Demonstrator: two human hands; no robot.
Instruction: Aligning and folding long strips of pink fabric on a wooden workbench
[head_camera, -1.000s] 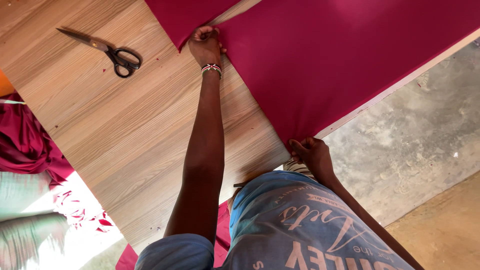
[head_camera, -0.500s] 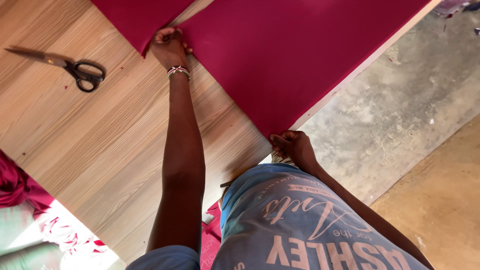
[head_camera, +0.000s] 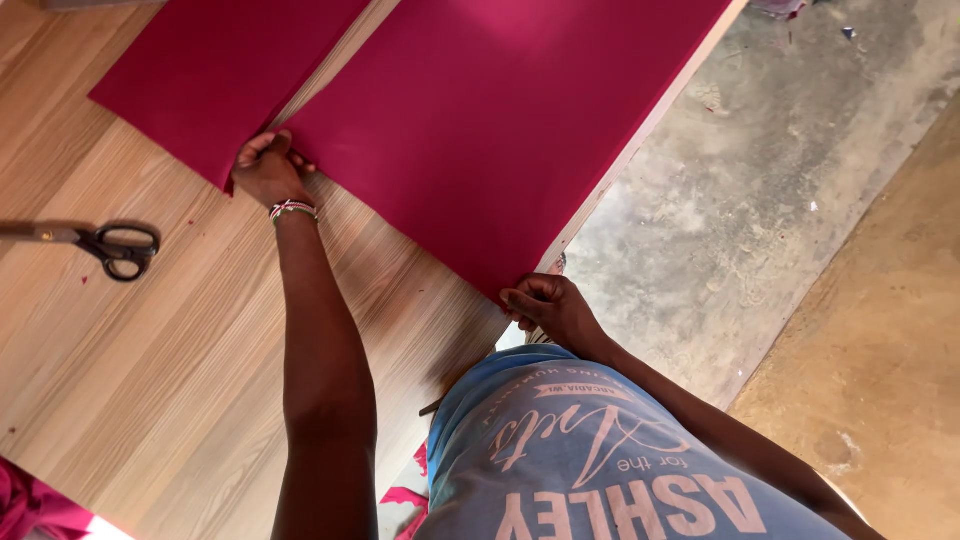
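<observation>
- Lowest in the frame, the person's blue printed shirt (head_camera: 600, 460) fills the bottom centre, with scraps of red cloth (head_camera: 405, 495) just beside it at the desk's near edge.
- The right hand (head_camera: 550, 308), just above the shirt near the centre, has its fingers (head_camera: 522, 300) pinched on the near corner of the large crimson sheet (head_camera: 510, 130), right at the edge of the desk (head_camera: 170, 380).
- The left hand (head_camera: 268, 170), in the upper left of the frame with a beaded bracelet (head_camera: 292, 209) at the wrist, is curled on the far end of the same edge of that sheet, fingers pressing it to the desk.
- Between the two hands that edge runs straight and taut, so I judge the sheet to be at the stage of being pulled flat and lined up.
- A second, smaller crimson piece (head_camera: 215, 75) lies just beside the left hand at the upper left, parted from the large sheet by a narrow strip of bare wood; this looks like a cut already made.
- The scissors (head_camera: 115, 245) lie untouched at the left edge, well apart from both hands, so no cutting is in hand now.
- At the right lies the grey concrete floor (head_camera: 760, 220), with small litter toward the top.
</observation>
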